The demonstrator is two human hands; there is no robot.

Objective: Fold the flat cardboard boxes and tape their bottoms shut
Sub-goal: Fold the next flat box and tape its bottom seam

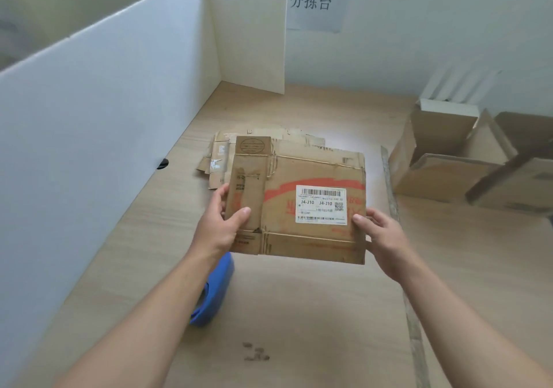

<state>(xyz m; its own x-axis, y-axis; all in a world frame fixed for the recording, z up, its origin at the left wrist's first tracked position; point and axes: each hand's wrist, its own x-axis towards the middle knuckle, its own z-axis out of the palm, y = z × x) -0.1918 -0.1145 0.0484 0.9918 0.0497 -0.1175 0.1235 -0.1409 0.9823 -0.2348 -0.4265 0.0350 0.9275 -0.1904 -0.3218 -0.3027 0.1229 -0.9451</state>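
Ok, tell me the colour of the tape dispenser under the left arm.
Blue. The tape dispenser shows best in the head view, partly hidden.

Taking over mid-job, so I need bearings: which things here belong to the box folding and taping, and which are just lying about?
Part of the job:
- flat box, gripped by left hand and right hand
- stack of flat boxes
- blue tape dispenser
- opened boxes

Lying about:
- white divider boards
- wall sign

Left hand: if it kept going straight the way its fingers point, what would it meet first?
The left hand grips the flat box and points up-right, away from the person. Beyond the box, it would probably meet the stack of flat cardboard on the table; depth is unclear.
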